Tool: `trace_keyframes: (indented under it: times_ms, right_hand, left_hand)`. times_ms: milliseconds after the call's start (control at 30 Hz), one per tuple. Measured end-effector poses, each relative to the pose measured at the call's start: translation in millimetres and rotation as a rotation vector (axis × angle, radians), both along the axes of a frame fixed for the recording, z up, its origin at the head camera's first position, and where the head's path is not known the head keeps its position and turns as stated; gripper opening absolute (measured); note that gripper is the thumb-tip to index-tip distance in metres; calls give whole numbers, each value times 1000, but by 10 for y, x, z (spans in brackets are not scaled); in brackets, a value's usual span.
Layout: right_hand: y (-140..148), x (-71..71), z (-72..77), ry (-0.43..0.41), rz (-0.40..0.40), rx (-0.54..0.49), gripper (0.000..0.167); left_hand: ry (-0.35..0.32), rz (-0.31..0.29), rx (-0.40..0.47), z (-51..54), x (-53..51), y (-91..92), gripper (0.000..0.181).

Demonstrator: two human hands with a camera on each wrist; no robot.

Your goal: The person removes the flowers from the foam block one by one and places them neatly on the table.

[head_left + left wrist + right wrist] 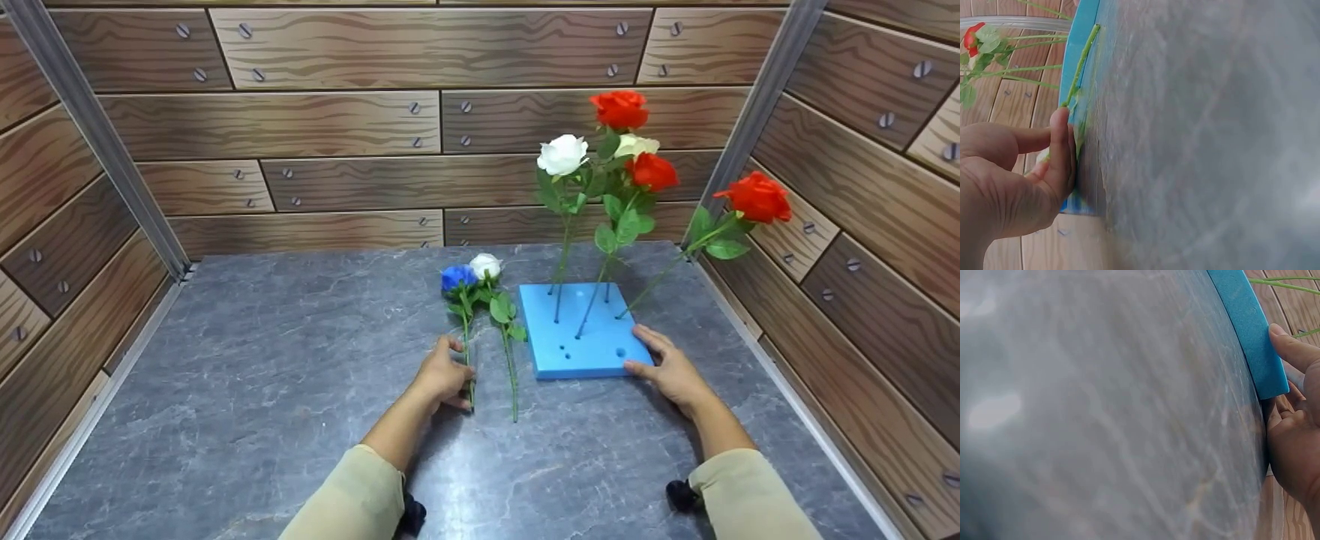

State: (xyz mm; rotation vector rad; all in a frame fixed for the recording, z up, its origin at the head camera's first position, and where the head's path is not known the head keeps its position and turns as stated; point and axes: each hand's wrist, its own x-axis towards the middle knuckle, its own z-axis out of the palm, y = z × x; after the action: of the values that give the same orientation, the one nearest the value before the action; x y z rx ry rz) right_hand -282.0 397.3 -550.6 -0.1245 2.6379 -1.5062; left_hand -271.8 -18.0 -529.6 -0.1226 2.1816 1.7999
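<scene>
My left hand (444, 375) is at the lower stem of the blue rose (458, 278), which lies on the table; in the left wrist view the green stem (1081, 67) passes at the fingertips of the hand (1022, 174). Just right of it lies a white rose (485, 266) with its stem toward me. My right hand (675, 375) holds the near right corner of the blue foam block (592, 360). The right wrist view has the thumb of that hand (1297, 410) against the block (1258, 343), the other fingers partly hidden.
Several roses stand in the block's holes: red ones (619, 109), a white one (562, 155) and a cream one (637, 145). One red rose (759, 197) leans far right. Wood-patterned walls (300, 127) enclose the grey marbled table (300, 337) at the back and sides.
</scene>
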Motion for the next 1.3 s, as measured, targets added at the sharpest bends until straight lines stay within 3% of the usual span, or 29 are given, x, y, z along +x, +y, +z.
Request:
trace_keyframes:
  times_ms: [233, 567, 900, 1100, 1200, 1300]
  right_hand:
    - [7, -10, -21, 2, -3, 7, 84]
    - [2, -10, -30, 8, -3, 16, 83]
    - [0, -16, -15, -7, 2, -21, 84]
    - [7, -11, -24, 4, 4, -7, 84]
    - [12, -10, -25, 15, 4, 1, 84]
    - [12, -7, -14, 24, 2, 9, 84]
  left_hand:
    - [17, -34, -58, -2, -19, 15, 44]
    - [86, -121, -257, 7, -50, 11, 44]
    - [133, -145, -330, 2, -72, -6, 47]
    - [127, -130, -306, -2, -77, -8, 48]
    - [174, -124, -343, -10, -90, -3, 46]
    - [262, -110, -410, -32, -136, 11, 42]
